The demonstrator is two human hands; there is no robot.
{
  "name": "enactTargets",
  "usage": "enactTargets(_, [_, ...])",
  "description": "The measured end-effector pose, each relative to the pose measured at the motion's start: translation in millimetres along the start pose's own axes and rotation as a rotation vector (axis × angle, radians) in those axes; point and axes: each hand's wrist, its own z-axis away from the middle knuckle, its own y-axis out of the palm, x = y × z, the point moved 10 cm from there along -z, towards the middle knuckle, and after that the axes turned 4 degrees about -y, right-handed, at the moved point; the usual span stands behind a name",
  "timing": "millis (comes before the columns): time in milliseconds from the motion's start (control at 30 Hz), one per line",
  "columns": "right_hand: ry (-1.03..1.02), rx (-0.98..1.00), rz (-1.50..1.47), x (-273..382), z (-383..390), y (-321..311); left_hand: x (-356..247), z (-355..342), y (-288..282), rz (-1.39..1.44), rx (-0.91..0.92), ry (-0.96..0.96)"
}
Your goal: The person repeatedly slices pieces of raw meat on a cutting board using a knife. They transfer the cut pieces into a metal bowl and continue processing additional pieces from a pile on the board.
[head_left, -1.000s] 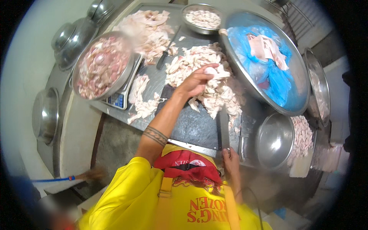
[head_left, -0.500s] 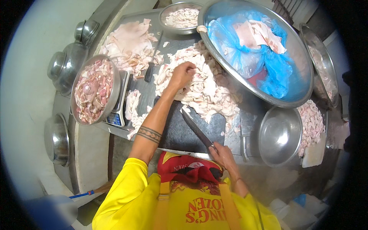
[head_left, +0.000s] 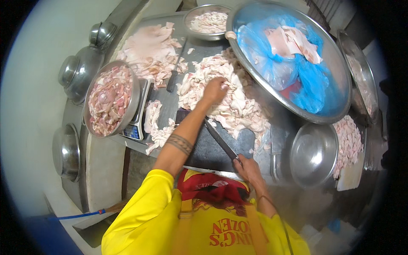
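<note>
My left hand (head_left: 216, 90) is at the large heap of pale, fatty meat strips (head_left: 229, 110), its fingers curled on a piece at the heap's middle. Lower right, my right hand (head_left: 246, 166) grips the handle of a long knife (head_left: 222, 141), whose blade lies diagonally over the dark cutting board (head_left: 204, 157), its tip at the heap's lower edge below my left hand. A second knife (head_left: 172, 80) lies left of the heap, and another blade (head_left: 275, 161) rests right of the board.
Left: a bowl of pink meat (head_left: 108, 100) on a scale (head_left: 136, 127), a spread sheet of skin (head_left: 144, 46), steel basins (head_left: 66, 151). Top: a bowl of pieces (head_left: 208, 23). Right: a large basin with blue bags (head_left: 310, 85), an empty bowl (head_left: 313, 155), chopped pieces (head_left: 346, 140).
My left hand has turned from palm-up with a white piece to curled down in the heap. My right hand has moved up and left, swinging the knife from upright in view to diagonal.
</note>
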Motion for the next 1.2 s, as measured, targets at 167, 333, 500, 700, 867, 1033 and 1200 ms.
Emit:
enactTargets(167, [-0.092,-0.063,0.092,21.2,-3.6,-4.4,-14.3,1.3,18.0,-0.194,0.052,0.041])
enactTargets(333, [-0.021,-0.105,0.043,9.5,14.1,3.3,-12.0,25.7,-33.5,0.406,0.242,-0.139])
enactTargets(500, [0.054,-0.133,0.009,-3.6,37.6,15.8,-13.9,72.5,-81.9,0.750,0.354,-0.353])
enactTargets(700, [0.102,-0.129,-0.003,0.7,41.3,26.8,-44.7,87.4,-116.5,0.635,0.274,-0.174])
enactTargets(867, [0.112,-0.169,-0.024,1.8,44.9,32.1,-58.5,110.0,-115.9,0.596,0.356,-0.268])
enactTargets(1033, [0.257,-0.242,-0.137,-35.8,66.9,32.8,-36.5,173.0,-114.1,1.004,0.320,-0.360])
enactTargets(1200, [0.334,-0.321,-0.180,-68.4,86.0,25.8,70.4,277.1,-93.1,0.431,0.303,-0.604])
